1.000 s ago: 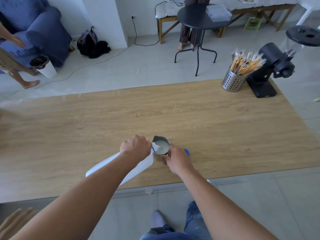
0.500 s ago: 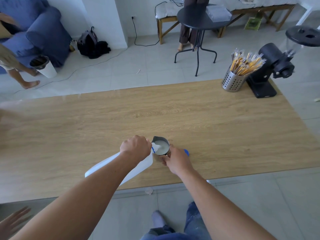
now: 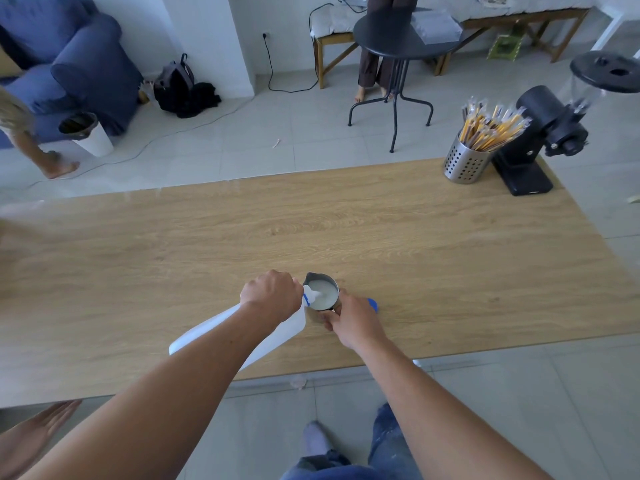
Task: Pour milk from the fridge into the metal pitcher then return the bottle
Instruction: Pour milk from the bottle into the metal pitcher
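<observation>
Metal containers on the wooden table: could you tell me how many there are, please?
2. The metal pitcher stands near the front edge, steadied by the right hand; the perforated holder stands at the far right corner. None seems hidden.

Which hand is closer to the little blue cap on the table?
Right. The right hand holds the metal pitcher just left of the blue bottle cap, nearly touching it. The left hand grips the tilted white milk bottle beyond the pitcher.

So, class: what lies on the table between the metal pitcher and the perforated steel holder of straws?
Nothing: in the head view, bare wooden table runs from the metal pitcher to the steel holder.
</observation>
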